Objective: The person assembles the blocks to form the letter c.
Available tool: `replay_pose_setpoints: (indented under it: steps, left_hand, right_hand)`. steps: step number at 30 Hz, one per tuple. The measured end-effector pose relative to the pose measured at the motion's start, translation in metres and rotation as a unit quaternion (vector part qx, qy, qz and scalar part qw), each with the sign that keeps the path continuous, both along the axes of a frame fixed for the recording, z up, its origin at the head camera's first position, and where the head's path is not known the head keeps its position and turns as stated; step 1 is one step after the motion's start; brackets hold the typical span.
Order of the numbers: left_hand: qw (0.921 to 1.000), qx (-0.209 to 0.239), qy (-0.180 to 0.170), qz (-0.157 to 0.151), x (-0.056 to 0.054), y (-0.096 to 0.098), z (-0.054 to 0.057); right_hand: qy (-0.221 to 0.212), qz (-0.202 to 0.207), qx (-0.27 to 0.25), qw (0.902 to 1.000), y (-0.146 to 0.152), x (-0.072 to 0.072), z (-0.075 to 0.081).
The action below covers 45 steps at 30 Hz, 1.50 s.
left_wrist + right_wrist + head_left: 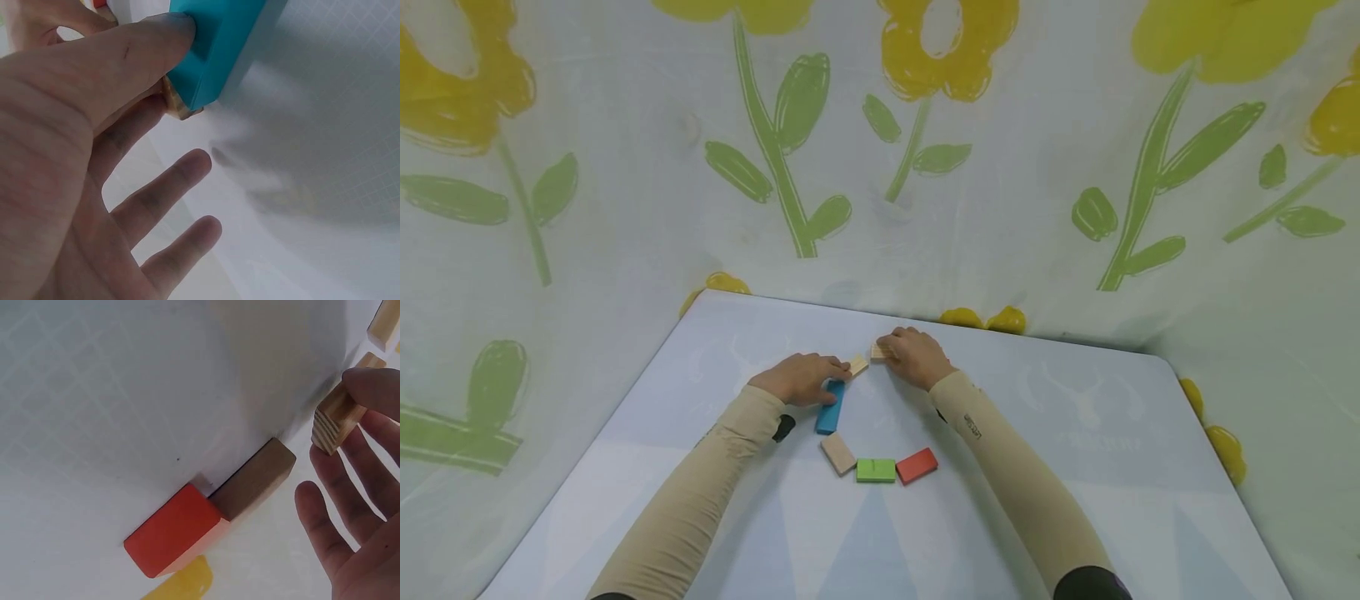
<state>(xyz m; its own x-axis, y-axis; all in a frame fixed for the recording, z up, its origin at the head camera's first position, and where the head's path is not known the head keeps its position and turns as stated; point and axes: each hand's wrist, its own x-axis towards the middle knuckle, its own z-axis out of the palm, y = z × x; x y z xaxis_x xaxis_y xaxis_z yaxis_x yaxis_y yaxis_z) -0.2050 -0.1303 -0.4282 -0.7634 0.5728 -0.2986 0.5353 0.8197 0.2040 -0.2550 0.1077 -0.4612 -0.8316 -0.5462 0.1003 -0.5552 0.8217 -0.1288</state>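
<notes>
In the head view, my left hand (801,379) is at the upper end of a blue block (829,412). Seen from the left wrist, the thumb lies straight against that block (215,47); the index finger touches a pale wooden block (181,107) beside it, and the other fingers stay extended. My right hand (917,357) pinches another wooden block (878,353) between thumb and fingers, its grained end (326,431) showing in the right wrist view. A small gap separates it from the wooden block (858,365) near the left hand.
Nearer on the table (1037,500) lie a wooden block (838,454), a green block (876,471) and a red block (917,466) in a curve. The right wrist view shows a red block (178,531) touching a brown wooden block (253,481). A flower-printed wall (1000,208) stands behind.
</notes>
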Motion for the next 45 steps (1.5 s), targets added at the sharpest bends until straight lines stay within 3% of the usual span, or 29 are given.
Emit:
replay_pose_setpoints:
  steps: [9, 14, 20, 45]
  left_hand:
    - [1.0, 0.001, -0.005, 0.006, 0.0004, 0.0007, -0.0003]
    - [1.0, 0.004, -0.006, 0.005, -0.0001, 0.0002, 0.0001]
    - [1.0, 0.005, 0.004, -0.005, -0.0001, -0.0004, 0.0006]
    - [0.9999, 0.002, 0.004, -0.01, 0.0019, 0.0003, 0.0021]
  right_hand:
    - [-0.039, -0.005, 0.031, 0.9988, -0.0019, -0.0006, -0.0024]
    - [-0.019, 0.01, 0.049, 0.9986, -0.0034, 0.0001, -0.0014]
    - [-0.003, 0.02, 0.035, 0.9992, -0.0037, 0.0035, -0.0006]
    - [-0.015, 0.012, 0.032, 0.9993, -0.0038, 0.0057, -0.0019]
